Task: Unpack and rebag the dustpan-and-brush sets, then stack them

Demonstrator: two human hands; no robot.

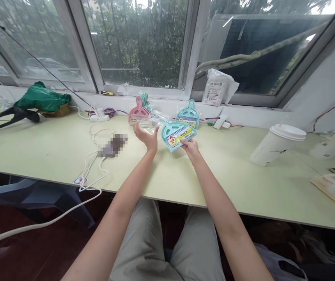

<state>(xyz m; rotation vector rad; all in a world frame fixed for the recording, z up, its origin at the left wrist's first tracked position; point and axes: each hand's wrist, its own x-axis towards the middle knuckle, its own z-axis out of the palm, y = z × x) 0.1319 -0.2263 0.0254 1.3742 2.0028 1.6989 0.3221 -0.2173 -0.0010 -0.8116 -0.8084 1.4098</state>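
Note:
My right hand grips the lower right edge of a teal mini dustpan and brush set in clear wrapping, with a yellow label across its bristles. It is held tilted above the table, its handle end toward the upper left. To its left, my left hand is raised with thumb and fingers spread, holding nothing. Just beyond that hand, a pink dustpan set leans at the front of a row with several green ones behind it. Another teal dustpan set stands near the wall, behind the held one.
On the pale table, white cables and a blurred object lie left. A power strip, screwdriver and green bag are further back. Right are a white lidded cup and a white package on the sill.

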